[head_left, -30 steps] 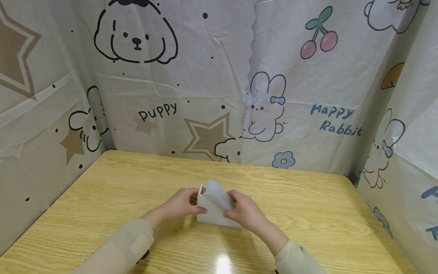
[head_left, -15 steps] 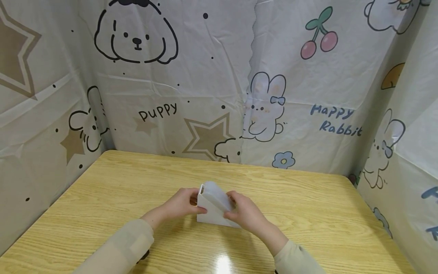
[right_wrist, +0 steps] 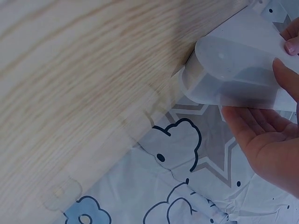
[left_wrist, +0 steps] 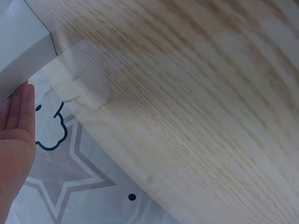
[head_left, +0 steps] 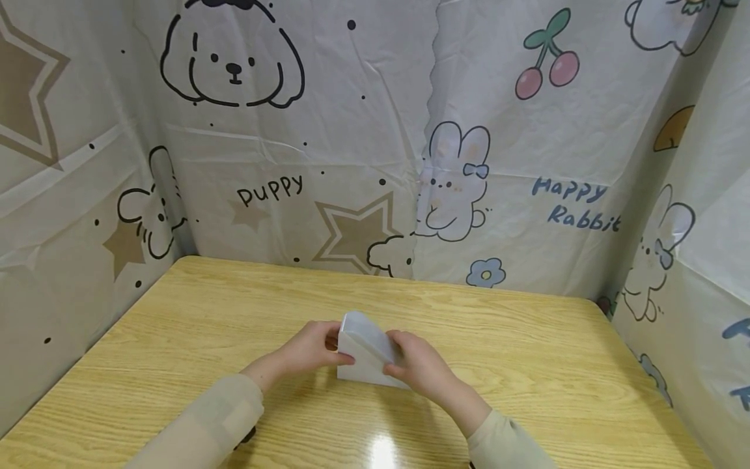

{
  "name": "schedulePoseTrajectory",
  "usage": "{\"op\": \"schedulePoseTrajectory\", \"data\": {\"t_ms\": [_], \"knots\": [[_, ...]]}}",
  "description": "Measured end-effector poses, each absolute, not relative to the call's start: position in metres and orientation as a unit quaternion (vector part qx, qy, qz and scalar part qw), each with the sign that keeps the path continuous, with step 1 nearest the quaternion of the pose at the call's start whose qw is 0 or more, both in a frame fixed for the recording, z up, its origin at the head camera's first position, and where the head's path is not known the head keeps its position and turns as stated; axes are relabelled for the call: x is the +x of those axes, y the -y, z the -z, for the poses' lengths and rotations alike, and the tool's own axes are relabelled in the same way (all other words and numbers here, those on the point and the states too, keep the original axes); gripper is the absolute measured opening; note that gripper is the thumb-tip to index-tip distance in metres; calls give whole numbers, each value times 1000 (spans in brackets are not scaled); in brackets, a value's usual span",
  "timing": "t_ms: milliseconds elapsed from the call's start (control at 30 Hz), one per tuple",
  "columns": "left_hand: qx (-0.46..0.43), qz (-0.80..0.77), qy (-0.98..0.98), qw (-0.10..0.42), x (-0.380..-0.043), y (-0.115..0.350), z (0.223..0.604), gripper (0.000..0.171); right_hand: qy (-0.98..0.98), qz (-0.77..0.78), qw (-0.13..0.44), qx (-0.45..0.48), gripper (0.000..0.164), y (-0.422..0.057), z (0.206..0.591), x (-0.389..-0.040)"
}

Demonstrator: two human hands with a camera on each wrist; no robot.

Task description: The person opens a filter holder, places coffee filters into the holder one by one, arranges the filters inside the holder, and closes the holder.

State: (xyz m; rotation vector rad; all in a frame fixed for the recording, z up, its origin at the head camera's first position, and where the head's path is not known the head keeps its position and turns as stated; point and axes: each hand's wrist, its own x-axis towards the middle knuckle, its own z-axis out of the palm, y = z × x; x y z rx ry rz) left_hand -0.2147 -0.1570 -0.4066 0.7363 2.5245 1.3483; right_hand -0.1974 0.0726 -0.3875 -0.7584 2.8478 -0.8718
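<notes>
On the wooden table (head_left: 263,299), near its middle, stands a white box (head_left: 363,365) with a sloping top. A translucent plastic cover (head_left: 366,332) with a rounded end lies along that slope, its upper end level with the box's tall left side. My left hand (head_left: 307,346) grips the tall end, thumb on the near face and fingers behind. My right hand (head_left: 423,361) pinches the cover and the box's low right end between thumb and fingers. In the right wrist view, the cover's rounded end (right_wrist: 219,60) shows plainly beside the thumb. The inside of the box is hidden.
A printed cloth (head_left: 363,143) with puppies, stars and rabbits hangs behind the table and along both sides. Cream sleeves (head_left: 205,417) cover my forearms. A bright light reflection lies on the near part of the table.
The translucent cover has moved left and slightly down with my right hand, and the gap at the box's tall end is covered now. My left hand and the box have stayed put.
</notes>
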Motion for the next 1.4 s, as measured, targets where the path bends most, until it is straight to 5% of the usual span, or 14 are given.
{"op": "schedulePoseTrajectory", "data": {"t_ms": [1400], "knots": [[175,-375,-910,28,-226,126,402,35,-944,249,9,-215,50,-83,387,-218]]}}
